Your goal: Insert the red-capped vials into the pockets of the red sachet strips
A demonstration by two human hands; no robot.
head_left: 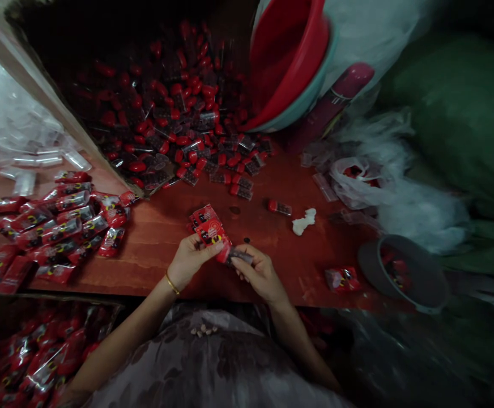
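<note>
While the left hand pinches a few red packets between thumb and fingers, the right hand grips a clear tube with dark contents, its left end meeting the lower edge of the packets. Whether that end is inside a packet I cannot tell, as it is blurred and partly covered by fingers. Both hands are close together over the near part of the red table, and a gold bracelet circles the left wrist.

Ahead, a carton on its side holds a mass of red-capped tubes, some lying out on the table at its mouth. At its right stand a tilted red bowl and a blue bowl, nested, beside a bottle. A loose tube lies beyond the right hand, near a white scrap. Farther right are a lone packet, a tilted grey pan with red things in it, and crumpled plastic. To the left, wrapped tubes lie heaped, with clear cylinders behind them; more wrapped ones fill a box below the table edge
</note>
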